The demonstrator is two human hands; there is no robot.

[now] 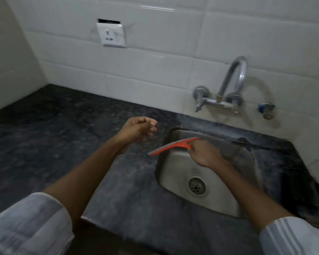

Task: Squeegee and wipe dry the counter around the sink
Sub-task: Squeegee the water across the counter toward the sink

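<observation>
An orange squeegee (173, 145) is gripped by its handle in the right hand (204, 153), held over the sink's (243, 162) left rim. The left hand (138, 128) is extended above the dark desk (63, 135), fingers loosely curled around nothing.

Left hand (136, 128) raised, fingers loosely curled, holding nothing; right hand (203, 153) closed in a grip, arm extended.

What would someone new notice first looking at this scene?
Probably the orange squeegee, held in the right hand over the steel sink's left rim. Next, the left hand, loosely curled and holding nothing, above the dark counter, then the chrome tap on the white tiled wall.
</observation>
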